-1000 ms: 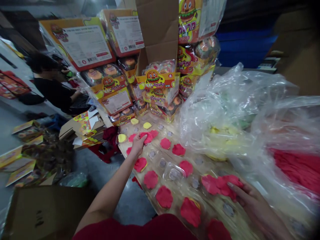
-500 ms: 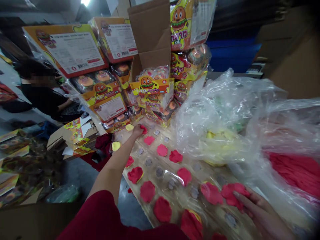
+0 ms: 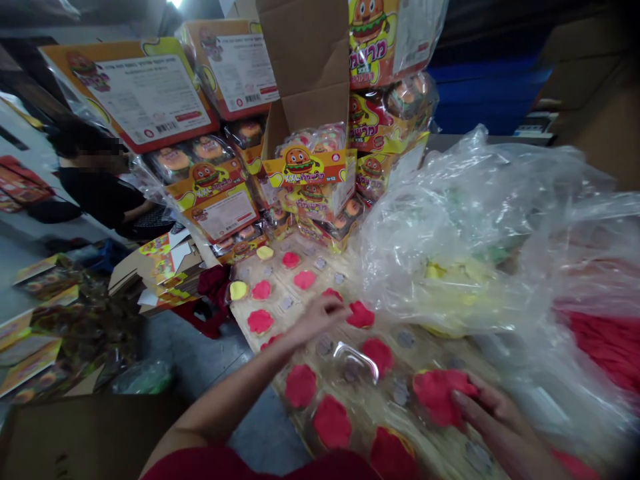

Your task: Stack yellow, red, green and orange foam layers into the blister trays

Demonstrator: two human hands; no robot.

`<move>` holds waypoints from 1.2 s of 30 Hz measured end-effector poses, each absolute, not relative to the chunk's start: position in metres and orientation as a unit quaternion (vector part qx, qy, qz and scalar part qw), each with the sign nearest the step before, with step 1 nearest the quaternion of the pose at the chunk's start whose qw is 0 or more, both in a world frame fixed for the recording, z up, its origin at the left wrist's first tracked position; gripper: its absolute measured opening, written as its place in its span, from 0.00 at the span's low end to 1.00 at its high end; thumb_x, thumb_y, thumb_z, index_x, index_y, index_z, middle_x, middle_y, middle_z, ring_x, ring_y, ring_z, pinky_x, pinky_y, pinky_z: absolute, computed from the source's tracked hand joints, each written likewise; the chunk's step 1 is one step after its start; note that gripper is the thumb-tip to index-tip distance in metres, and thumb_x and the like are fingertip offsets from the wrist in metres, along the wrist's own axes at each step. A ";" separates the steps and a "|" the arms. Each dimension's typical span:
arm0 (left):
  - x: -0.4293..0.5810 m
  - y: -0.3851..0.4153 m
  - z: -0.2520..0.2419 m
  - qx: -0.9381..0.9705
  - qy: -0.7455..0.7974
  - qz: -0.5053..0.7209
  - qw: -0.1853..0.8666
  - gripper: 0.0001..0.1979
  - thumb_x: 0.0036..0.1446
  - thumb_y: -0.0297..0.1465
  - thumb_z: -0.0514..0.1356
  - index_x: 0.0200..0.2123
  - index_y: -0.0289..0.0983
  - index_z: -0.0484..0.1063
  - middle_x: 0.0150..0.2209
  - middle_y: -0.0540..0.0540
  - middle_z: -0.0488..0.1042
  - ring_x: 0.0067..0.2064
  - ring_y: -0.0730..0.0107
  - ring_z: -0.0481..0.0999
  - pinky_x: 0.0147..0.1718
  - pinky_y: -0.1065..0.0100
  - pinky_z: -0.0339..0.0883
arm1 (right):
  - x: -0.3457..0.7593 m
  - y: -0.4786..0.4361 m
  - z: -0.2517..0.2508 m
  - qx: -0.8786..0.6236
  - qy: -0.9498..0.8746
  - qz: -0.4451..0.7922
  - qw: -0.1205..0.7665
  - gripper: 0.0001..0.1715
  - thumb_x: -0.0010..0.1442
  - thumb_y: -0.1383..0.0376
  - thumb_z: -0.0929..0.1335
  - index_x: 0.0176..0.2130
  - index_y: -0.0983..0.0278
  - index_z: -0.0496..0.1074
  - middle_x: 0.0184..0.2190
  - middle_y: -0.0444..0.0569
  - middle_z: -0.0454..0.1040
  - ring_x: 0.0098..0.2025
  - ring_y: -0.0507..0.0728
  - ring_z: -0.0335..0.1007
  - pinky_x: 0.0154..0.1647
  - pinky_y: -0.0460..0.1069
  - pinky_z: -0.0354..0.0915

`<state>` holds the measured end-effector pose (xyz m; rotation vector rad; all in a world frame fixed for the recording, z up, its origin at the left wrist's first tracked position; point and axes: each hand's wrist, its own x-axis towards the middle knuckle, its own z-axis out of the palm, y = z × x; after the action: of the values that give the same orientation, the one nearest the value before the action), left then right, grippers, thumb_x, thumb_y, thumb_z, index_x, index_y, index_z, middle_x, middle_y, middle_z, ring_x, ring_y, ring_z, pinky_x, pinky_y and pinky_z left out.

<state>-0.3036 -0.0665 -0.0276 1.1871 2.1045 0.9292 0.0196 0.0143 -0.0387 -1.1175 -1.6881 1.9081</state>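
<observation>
My right hand (image 3: 493, 417), at lower right, pinches soft red scalloped candy slices (image 3: 444, 397) between thumb and fingers, low above the clear plastic tray. My left hand (image 3: 325, 315) is over the middle of the tray, fingers loosely curled and slightly apart, with nothing seen in them. Just beyond its fingertips lies a red slice (image 3: 361, 315), and another red slice (image 3: 331, 293) shows partly behind it. Across the clear tray (image 3: 350, 363), several cups carry red slices, some with yellow edges under them. Two cups at the far left end show a bare yellow slice (image 3: 239, 290).
Clear plastic bags (image 3: 475, 220) with yellow and red pieces bulge along the right side. Stacked burger-print boxes (image 3: 210, 180) and an open display carton (image 3: 305, 167) stand at the back. Folded cardboard (image 3: 145, 270) lies at left. Another person (image 3: 100, 180) sits beyond.
My left hand has come back from the far end to the tray's middle, leaving red slices in the far cups. My right hand stays low at right with its red slices.
</observation>
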 end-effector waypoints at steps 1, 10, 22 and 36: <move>-0.273 -0.078 -0.030 0.460 0.680 0.375 0.431 0.14 0.53 0.42 0.62 0.34 0.37 0.77 0.32 0.47 0.77 0.36 0.66 0.74 0.35 0.68 0.65 | 0.009 0.009 -0.033 -0.361 -0.616 0.682 0.158 0.22 0.52 0.45 0.70 0.34 0.60 0.76 0.30 0.50 0.77 0.34 0.60 0.74 0.36 0.51 0.72; -0.225 -0.126 -0.054 0.106 0.557 0.685 0.456 0.23 0.39 0.43 0.71 0.26 0.37 0.63 0.20 0.53 0.67 0.20 0.77 0.65 0.22 0.72 0.60 | -0.037 -0.020 -0.030 -0.293 -0.680 0.667 0.078 0.31 0.54 0.46 0.69 0.51 0.60 0.70 0.37 0.52 0.78 0.38 0.60 0.76 0.39 0.52 0.74; -0.509 -0.195 -0.054 0.062 0.816 0.567 0.096 0.21 0.42 0.32 0.66 0.41 0.33 0.67 0.32 0.49 0.73 0.30 0.73 0.72 0.33 0.69 0.69 | 0.017 0.011 -0.059 -0.389 -0.642 0.659 0.052 0.25 0.48 0.45 0.72 0.41 0.57 0.77 0.43 0.51 0.78 0.46 0.64 0.74 0.45 0.52 0.74; -0.494 -0.183 -0.061 0.153 0.949 0.263 -0.087 0.21 0.53 0.26 0.61 0.52 0.33 0.68 0.53 0.34 0.69 0.58 0.50 0.66 0.56 0.53 0.61 | 0.043 0.026 -0.065 -0.429 -0.657 0.608 0.122 0.22 0.44 0.46 0.74 0.38 0.52 0.79 0.39 0.51 0.79 0.43 0.67 0.75 0.42 0.56 0.74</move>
<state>-0.4944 -0.1832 -0.0615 0.5084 3.1565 0.8759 0.0434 0.0256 -0.0652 -1.2518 -1.9162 1.7755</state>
